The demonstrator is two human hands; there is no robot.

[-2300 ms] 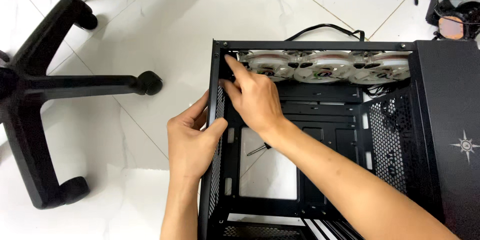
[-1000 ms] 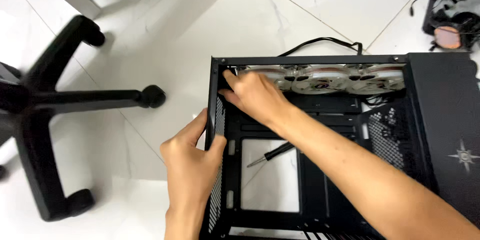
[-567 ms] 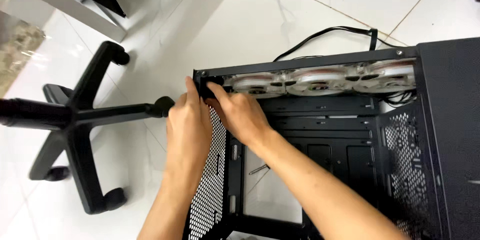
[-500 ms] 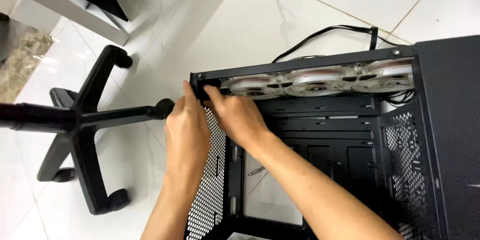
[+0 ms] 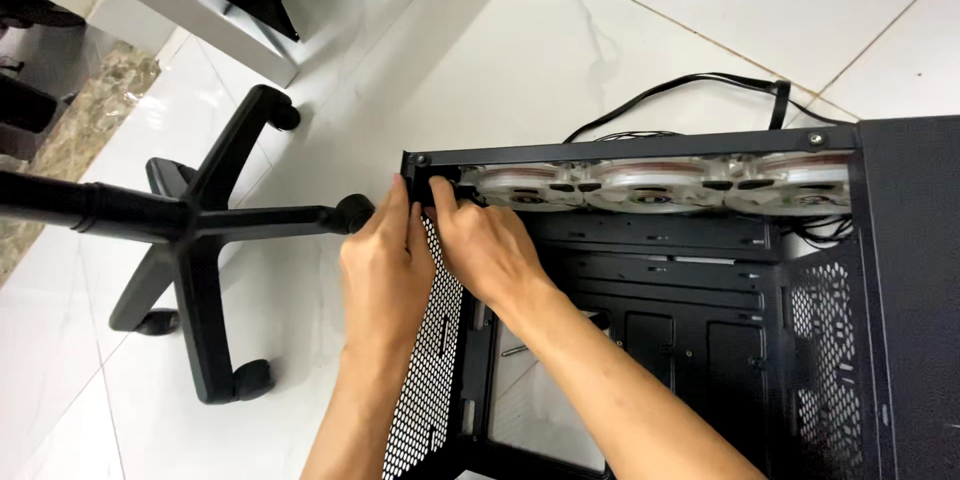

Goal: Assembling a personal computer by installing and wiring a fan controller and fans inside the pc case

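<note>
Forearms come up from the bottom edge, both reaching into the open black computer case (image 5: 700, 270) lying on its side on the white tiled floor (image 5: 560, 50). The left hand (image 5: 385, 270) rests on the outside of the perforated side wall (image 5: 430, 380), fingers curled together, tips pressed at the case's top-left corner. The right hand (image 5: 490, 250) sits just beside it, inside the frame, fingers bent and pinched at that same corner; whatever small part they grip is hidden. Next to the fingertips runs a row of three pale fans (image 5: 650, 185) along the upper rail. Beyond the case a black cable (image 5: 690, 90) loops on the tiles. Off to the left stands a black chair base (image 5: 200, 230) with castors, and farther back a white desk edge (image 5: 190, 25).
</note>
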